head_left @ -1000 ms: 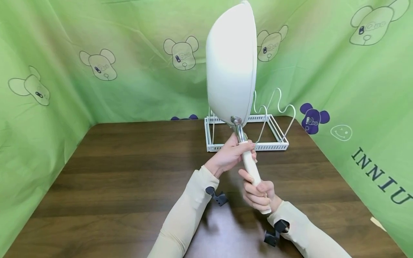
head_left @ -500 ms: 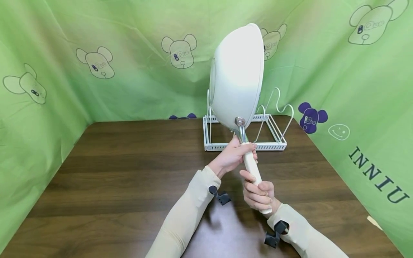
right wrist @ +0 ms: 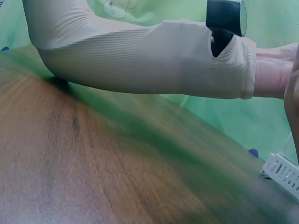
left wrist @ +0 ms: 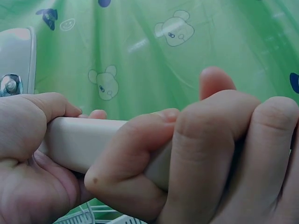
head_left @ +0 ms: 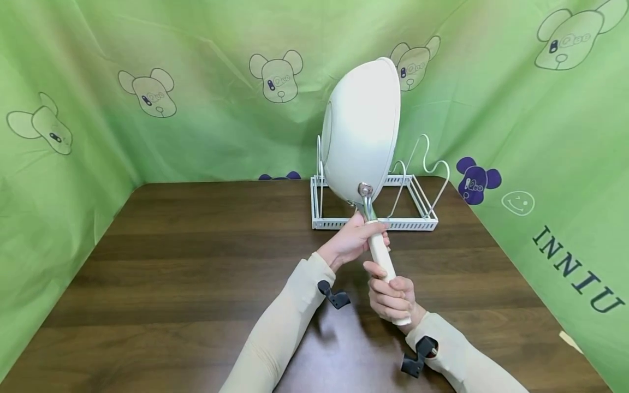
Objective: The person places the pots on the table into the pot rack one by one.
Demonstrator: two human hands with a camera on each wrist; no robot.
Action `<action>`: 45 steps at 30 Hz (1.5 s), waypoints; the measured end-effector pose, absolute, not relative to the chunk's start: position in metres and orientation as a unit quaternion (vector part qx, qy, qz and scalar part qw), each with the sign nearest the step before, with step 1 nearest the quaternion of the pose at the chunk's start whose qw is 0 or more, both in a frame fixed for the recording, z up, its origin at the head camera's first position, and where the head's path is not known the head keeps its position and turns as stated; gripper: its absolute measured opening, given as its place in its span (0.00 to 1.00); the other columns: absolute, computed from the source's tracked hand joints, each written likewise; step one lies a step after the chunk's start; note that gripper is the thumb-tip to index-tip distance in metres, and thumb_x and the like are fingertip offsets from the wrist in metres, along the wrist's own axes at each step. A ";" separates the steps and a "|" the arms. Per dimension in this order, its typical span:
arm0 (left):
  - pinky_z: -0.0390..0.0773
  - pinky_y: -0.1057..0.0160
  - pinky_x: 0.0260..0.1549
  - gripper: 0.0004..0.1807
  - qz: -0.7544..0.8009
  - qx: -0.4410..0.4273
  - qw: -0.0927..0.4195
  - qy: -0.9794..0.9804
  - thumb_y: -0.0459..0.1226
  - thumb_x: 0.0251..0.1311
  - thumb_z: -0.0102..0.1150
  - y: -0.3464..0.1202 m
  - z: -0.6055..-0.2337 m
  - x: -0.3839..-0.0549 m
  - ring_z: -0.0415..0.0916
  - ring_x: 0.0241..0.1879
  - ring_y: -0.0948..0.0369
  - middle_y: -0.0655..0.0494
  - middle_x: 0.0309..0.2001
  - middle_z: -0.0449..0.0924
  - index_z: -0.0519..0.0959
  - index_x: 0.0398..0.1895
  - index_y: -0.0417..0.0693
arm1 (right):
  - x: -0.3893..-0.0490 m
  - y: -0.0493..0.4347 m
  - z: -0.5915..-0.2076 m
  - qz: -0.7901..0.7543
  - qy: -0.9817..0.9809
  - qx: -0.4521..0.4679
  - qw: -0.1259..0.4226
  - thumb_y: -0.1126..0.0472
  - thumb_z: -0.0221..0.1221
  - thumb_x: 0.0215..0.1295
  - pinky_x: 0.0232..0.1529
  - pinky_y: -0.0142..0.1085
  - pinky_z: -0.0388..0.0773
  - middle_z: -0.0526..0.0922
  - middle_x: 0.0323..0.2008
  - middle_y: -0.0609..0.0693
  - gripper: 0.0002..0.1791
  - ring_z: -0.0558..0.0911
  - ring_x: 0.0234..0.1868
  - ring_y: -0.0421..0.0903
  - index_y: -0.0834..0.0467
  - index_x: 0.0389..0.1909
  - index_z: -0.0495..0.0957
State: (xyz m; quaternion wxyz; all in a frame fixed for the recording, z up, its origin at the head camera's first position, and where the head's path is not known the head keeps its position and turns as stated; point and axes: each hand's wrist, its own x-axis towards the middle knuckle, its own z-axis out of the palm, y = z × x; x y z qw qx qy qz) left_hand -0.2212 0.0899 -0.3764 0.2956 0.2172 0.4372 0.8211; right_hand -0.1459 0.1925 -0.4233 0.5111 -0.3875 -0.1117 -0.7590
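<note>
Both my hands hold a white frying pan [head_left: 363, 125] on its edge, its rounded outside facing left and its long handle slanting down toward me. My left hand [head_left: 352, 240] grips the handle's upper end, just below the metal joint. Lower down, my right hand [head_left: 391, 297] curls round the end of the cream handle [head_left: 380, 254]. In the left wrist view the handle [left wrist: 88, 140] runs between the left hand [left wrist: 32, 135] and the curled fingers [left wrist: 201, 144] of the right. A white wire rack [head_left: 420, 222] stands behind the pan, which overlaps its left part in the head view.
The rack's curved wire dividers [head_left: 444, 180] rise at its right side, near the far edge of the brown wooden table [head_left: 196, 262]. Green printed cloth [head_left: 206, 109] hangs round the back and sides. A small pale strip [head_left: 570, 341] lies at the right table edge.
The pan has come down and slightly right from its higher position, its top edge now lower against the cloth. Both hands keep their grip on the handle.
</note>
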 end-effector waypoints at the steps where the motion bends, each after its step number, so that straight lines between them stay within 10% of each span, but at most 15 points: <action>1: 0.82 0.67 0.29 0.12 0.821 0.216 0.297 0.436 0.23 0.71 0.41 0.090 -0.377 -0.221 0.74 0.23 0.64 0.52 0.26 0.71 0.58 0.43 0.49 | -0.146 0.193 -0.423 -0.761 -0.111 -0.386 0.510 0.71 0.46 0.70 0.02 0.26 0.61 0.60 0.16 0.45 0.12 0.61 0.03 0.35 0.55 0.35 0.53; 17: 0.80 0.68 0.30 0.16 0.823 0.196 0.323 0.424 0.23 0.71 0.40 0.089 -0.395 -0.229 0.75 0.24 0.64 0.54 0.23 0.74 0.72 0.26 0.43 | -0.145 0.196 -0.433 -0.767 -0.113 -0.366 0.515 0.70 0.46 0.71 0.03 0.24 0.59 0.59 0.18 0.45 0.12 0.61 0.04 0.33 0.54 0.35 0.52; 45: 0.82 0.61 0.38 0.15 0.823 0.177 0.380 0.383 0.22 0.71 0.37 0.079 -0.414 -0.237 0.77 0.29 0.61 0.53 0.28 0.74 0.69 0.31 0.46 | -0.145 0.205 -0.451 -0.796 0.046 -0.348 0.493 0.68 0.45 0.70 0.04 0.25 0.53 0.57 0.15 0.42 0.12 0.57 0.07 0.34 0.52 0.33 0.53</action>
